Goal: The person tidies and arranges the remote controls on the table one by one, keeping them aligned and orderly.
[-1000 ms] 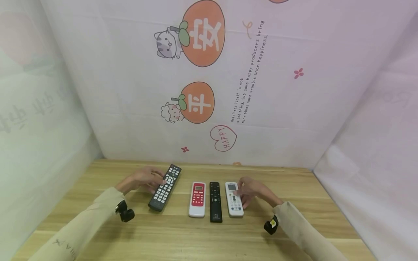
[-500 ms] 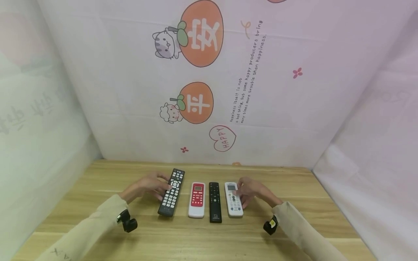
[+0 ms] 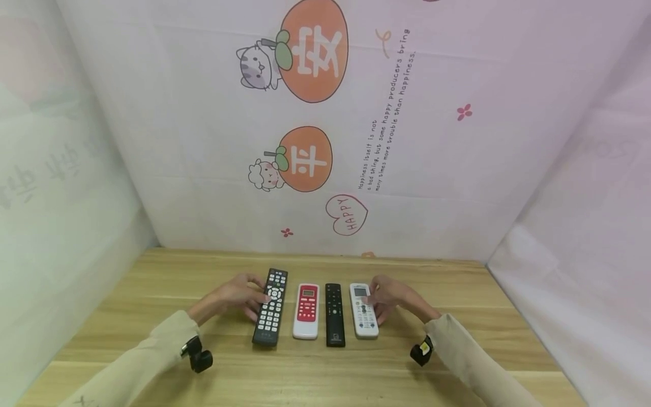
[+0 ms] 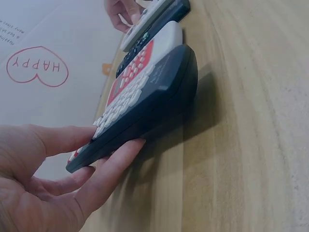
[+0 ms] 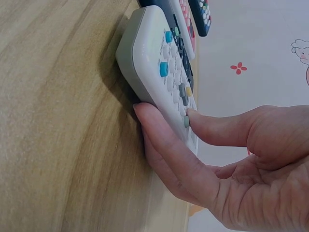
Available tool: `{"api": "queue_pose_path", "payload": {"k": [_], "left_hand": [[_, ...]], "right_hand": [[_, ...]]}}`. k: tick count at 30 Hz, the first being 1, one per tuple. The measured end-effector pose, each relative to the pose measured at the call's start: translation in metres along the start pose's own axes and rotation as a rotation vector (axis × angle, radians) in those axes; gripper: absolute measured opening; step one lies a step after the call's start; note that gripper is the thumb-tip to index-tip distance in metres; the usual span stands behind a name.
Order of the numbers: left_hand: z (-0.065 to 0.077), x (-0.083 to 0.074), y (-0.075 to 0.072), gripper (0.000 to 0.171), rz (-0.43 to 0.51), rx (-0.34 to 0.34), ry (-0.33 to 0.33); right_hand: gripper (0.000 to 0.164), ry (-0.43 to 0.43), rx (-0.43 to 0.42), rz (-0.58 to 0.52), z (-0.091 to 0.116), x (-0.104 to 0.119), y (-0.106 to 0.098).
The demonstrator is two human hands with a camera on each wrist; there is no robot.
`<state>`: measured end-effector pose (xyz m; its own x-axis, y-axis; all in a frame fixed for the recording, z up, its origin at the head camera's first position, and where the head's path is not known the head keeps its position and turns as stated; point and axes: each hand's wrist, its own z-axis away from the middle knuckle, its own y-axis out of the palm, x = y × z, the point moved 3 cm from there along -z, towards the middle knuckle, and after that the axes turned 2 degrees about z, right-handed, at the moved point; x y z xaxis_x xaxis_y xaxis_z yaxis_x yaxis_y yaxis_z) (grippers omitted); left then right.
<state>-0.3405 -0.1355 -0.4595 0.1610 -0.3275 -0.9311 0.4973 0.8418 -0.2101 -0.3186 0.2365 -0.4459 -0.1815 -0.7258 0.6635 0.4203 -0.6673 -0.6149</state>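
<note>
My left hand (image 3: 240, 295) grips a large black remote control (image 3: 271, 311) with white buttons, thumb on its face and fingers beneath. In the left wrist view that black remote (image 4: 145, 104) is slightly raised, its shadow falling on the wood. To its right lie a red and white remote (image 3: 307, 312) and a slim black remote (image 3: 335, 315). At the row's right end is a white remote (image 3: 364, 314) with a small display. My right hand (image 3: 394, 297) pinches this white remote, thumb on the buttons and fingers along its side, as the right wrist view shows with the white remote (image 5: 154, 67).
The remotes stand side by side on a wooden table (image 3: 325, 376). Behind it hangs a printed white cloth (image 3: 203, 141), and pale cloth walls (image 3: 585, 237) close in both sides. A wrist camera (image 3: 197, 355) sits on the left sleeve, another camera (image 3: 421, 351) on the right.
My left hand has carried the large black remote rightward and toward me, turning it more upright in line with the others. The right hand and white remote have stayed in place.
</note>
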Motion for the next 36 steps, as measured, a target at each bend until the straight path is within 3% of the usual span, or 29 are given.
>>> {"api": "queue_pose_path", "payload": {"k": [12, 27, 36], "left_hand": [[-0.004, 0.004, 0.009, 0.049, -0.018, -0.003, -0.005], [0.000, -0.006, 0.014, 0.048, -0.194, -0.082, -0.084], [-0.001, -0.005, 0.014, 0.050, -0.179, -0.066, -0.042]], "right_hand": [[0.018, 0.001, 0.008, -0.018, -0.001, -0.001, 0.000], [0.020, 0.008, 0.008, -0.015, 0.000, 0.000, 0.003], [0.018, 0.019, -0.007, -0.011, -0.005, -0.003, 0.001]]}}
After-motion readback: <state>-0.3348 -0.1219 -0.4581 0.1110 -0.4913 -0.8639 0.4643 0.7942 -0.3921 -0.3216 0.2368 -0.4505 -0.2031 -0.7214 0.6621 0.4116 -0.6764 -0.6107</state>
